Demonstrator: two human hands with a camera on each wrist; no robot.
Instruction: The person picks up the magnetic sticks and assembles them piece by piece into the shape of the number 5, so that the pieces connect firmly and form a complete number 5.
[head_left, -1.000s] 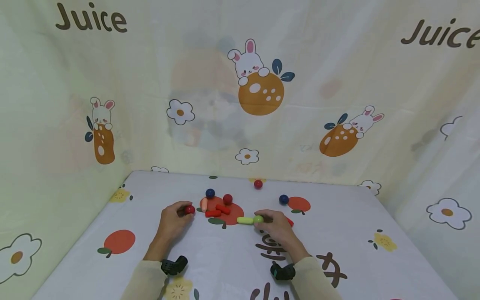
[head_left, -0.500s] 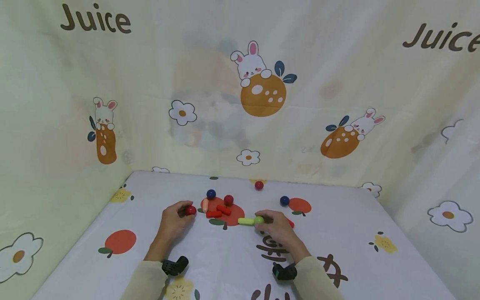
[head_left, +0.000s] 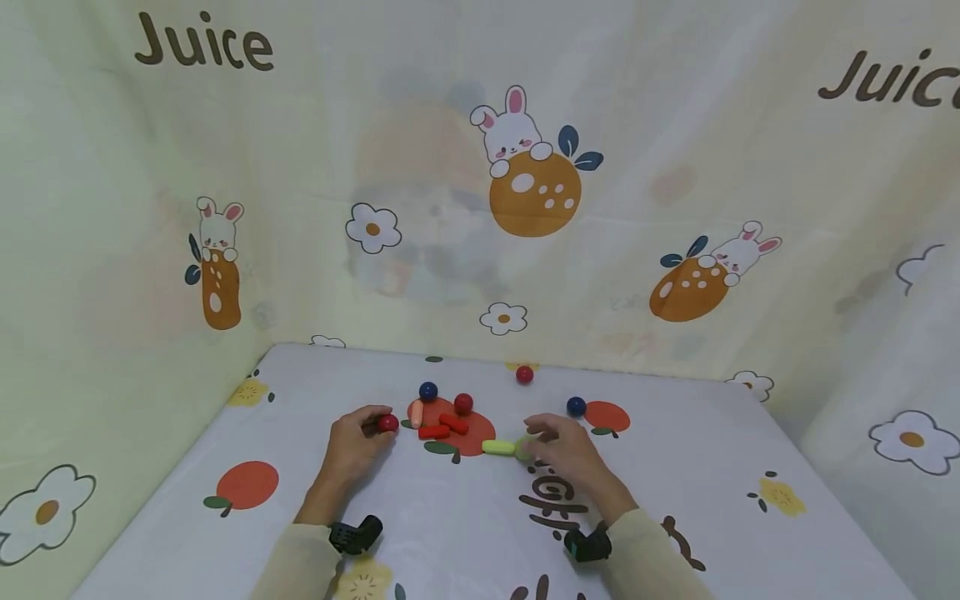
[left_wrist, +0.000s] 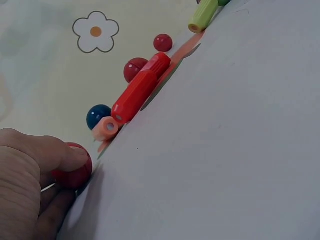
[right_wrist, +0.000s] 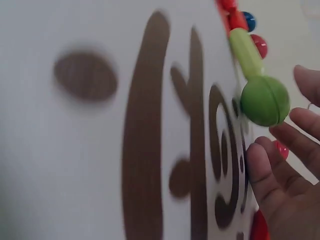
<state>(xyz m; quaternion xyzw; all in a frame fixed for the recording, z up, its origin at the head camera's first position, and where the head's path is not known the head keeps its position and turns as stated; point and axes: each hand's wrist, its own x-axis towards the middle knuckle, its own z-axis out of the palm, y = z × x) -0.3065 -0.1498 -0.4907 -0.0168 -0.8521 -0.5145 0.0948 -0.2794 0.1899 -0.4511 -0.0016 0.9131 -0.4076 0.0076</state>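
My left hand (head_left: 354, 448) pinches a red ball (head_left: 387, 423) between thumb and fingers, low over the white cloth; the left wrist view shows the same grip. My right hand (head_left: 573, 454) is beside a green ball (right_wrist: 265, 101), its fingers spread and not closed round it. Whether a fingertip still touches that ball I cannot tell. The green ball meets the end of a light green stick (head_left: 498, 447), and the two lie in line. Between the hands are two red sticks (head_left: 433, 432), a peach stick (head_left: 417, 413), a blue ball (head_left: 428, 391) and another red ball (head_left: 463, 403).
Farther back on the white tablecloth (head_left: 480, 525) lies a red ball (head_left: 524, 375). Another blue ball (head_left: 576, 407) sits beyond my right hand. A red piece (right_wrist: 260, 227) shows partly under the hand in the right wrist view. Printed cloth walls (head_left: 420, 325) stand behind and at the sides.
The right fingers have come off the green ball and spread, with the hand shifted slightly right. My left hand keeps its pinch on the red ball. The head view has tilted a little.
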